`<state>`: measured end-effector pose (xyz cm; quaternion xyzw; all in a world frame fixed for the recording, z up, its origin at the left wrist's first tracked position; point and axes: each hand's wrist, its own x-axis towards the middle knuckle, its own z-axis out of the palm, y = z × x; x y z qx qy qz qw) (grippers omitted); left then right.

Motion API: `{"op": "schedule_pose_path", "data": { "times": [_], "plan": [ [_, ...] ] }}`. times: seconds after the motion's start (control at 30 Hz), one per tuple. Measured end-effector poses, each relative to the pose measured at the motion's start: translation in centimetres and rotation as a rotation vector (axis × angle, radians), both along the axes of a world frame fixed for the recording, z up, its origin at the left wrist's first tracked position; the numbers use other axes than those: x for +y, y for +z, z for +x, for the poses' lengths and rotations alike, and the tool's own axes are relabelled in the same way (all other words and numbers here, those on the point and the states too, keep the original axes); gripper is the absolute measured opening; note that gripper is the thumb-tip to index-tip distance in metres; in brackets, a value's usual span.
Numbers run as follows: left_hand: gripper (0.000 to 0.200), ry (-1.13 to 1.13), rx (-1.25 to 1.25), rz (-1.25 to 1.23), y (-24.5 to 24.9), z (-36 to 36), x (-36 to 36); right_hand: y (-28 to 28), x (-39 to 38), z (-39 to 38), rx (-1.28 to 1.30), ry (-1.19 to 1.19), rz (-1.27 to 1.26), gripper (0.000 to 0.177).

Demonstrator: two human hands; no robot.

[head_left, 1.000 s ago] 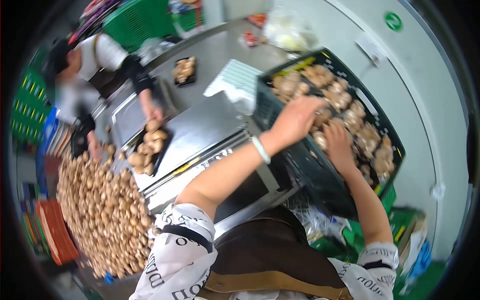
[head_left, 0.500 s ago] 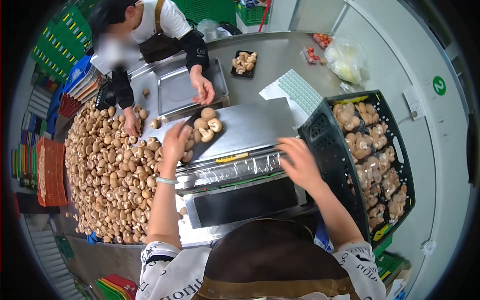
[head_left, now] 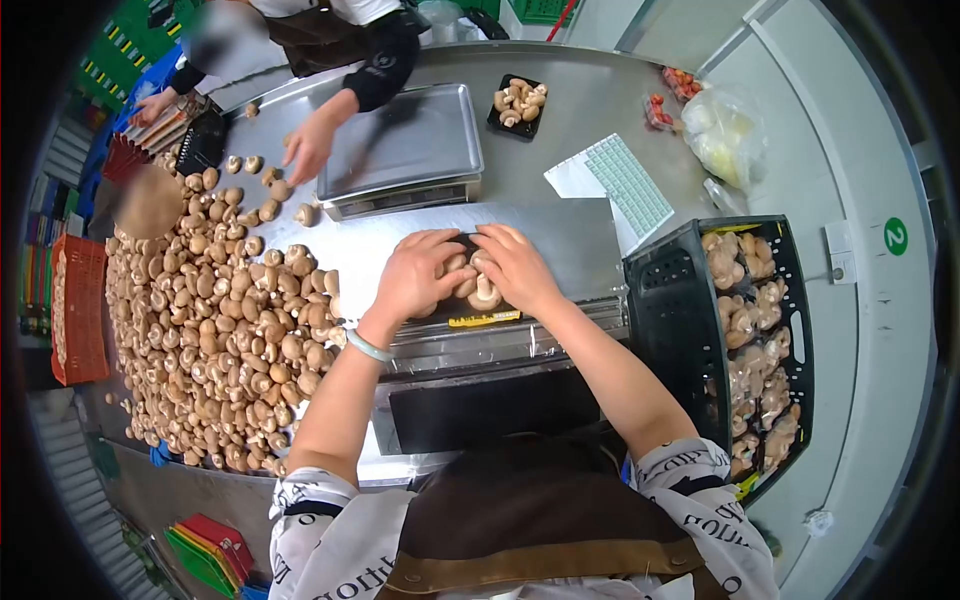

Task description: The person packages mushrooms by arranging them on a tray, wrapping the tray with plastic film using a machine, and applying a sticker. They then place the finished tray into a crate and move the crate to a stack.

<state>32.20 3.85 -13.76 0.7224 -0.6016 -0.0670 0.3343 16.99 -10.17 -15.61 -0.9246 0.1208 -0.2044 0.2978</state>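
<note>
1. The left hand (head_left: 412, 275) is cupped over the left side of a small heap of shiitake mushrooms (head_left: 483, 292), fingers curled inward; whether it grips or merely presses, I cannot tell.
2. The right hand (head_left: 515, 270) mirrors it on the right side, fingertips close to the left hand's; its grip is equally unclear.
3. Between and under the palms shows a dark tray (head_left: 465, 240), mostly hidden, at the near edge of the steel plate (head_left: 575, 235). Judging by the pose, the step in hand is steadying or settling the mushrooms in it.
4. From this pose, a further move calls for even, light pressure from both sides, since loose caps could roll over the rim.
5. Just in front of the tray lie a yellow strip (head_left: 485, 319) and clear film (head_left: 470, 345).
6. Left of the plate spreads the loose shiitake pile (head_left: 230, 330); beyond the plate's far edge stands a weighing scale (head_left: 430, 130), with a co-worker's hand (head_left: 313, 145) near its left corner.
7. Beside the plate's right edge, a dark crate (head_left: 672, 290) holds bagged mushrooms (head_left: 775, 350).
</note>
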Motion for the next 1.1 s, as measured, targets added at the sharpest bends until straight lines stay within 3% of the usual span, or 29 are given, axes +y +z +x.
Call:
{"op": "schedule_pose_path", "data": {
  "times": [0.07,0.17,0.27,0.33,0.4,0.47,0.6,0.63,0.9,0.93,1.03,1.07,1.1],
  "plan": [
    [0.036,0.014,0.033,0.031,0.0,0.0,-0.3,0.2,0.0,0.2,0.029,-0.015,-0.007,0.037],
    [0.035,0.057,0.695,-0.101,-1.2,1.0,0.3,-0.3,-0.5,0.2,-0.007,-0.017,0.042,0.042],
    [0.034,0.295,0.783,-0.359,2.9,2.0,3.6,1.9,-1.5,-3.2,-0.107,-0.181,0.03,0.041],
    [0.04,0.493,0.942,-0.39,1.0,3.2,7.6,3.6,-1.8,-7.2,-0.11,-0.32,0.126,0.039],
    [0.041,0.614,0.862,-0.188,-0.7,2.5,10.2,2.7,-2.2,-11.3,0.001,-0.379,0.223,0.04],
    [0.043,0.59,1.029,-0.223,-1.7,-0.1,9.6,1.5,-1.5,-12.7,0.057,-0.391,0.271,0.042],
    [0.052,0.537,0.704,-0.019,-1.6,-3.2,6.4,1.8,1.0,-10.0,0.052,-0.33,0.289,0.05],
    [0.056,0.533,0.672,-0.059,-3.5,-3.1,6.0,1.8,1.4,-9.1,0.09,-0.345,0.332,0.052],
    [0.052,0.344,0.867,0.027,-1.0,-3.1,8.6,2.0,1.1,-11.0,0.121,-0.375,0.447,0.058],
    [0.047,0.395,0.666,0.023,-0.6,-2.9,10.3,2.0,1.0,-12.5,0.112,-0.399,0.357,0.054],
    [0.019,0.653,0.408,0.066,0.4,-3.3,14.5,2.9,1.6,-16.5,0.181,-0.496,0.102,0.043],
    [0.021,0.718,0.365,0.128,0.1,-3.9,15.5,2.9,2.1,-17.5,0.27,-0.544,0.034,0.038],
    [0.024,0.678,0.145,0.115,-0.4,-4.4,16.0,2.9,2.3,-17.9,0.36,-0.588,-0.034,0.034]
  ]
}}
